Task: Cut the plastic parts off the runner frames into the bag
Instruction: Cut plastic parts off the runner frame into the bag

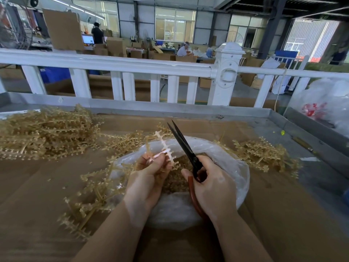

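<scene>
My left hand point(149, 173) pinches a pale runner frame point(164, 146) and holds it upright over the clear plastic bag point(234, 167). My right hand point(209, 184) grips black scissors point(182, 143) with reddish handles. The blades point up and away, slightly parted, just right of the frame. Cut amber plastic parts point(175, 178) lie inside the bag, partly hidden by both hands.
A big heap of amber runner frames point(43, 133) lies at the far left, a smaller heap point(264, 154) at the right, and more frames point(88, 203) by my left forearm. Brown cardboard point(37, 195) covers the metal table. A white railing point(132, 65) stands behind. A white bag point(328, 103) sits far right.
</scene>
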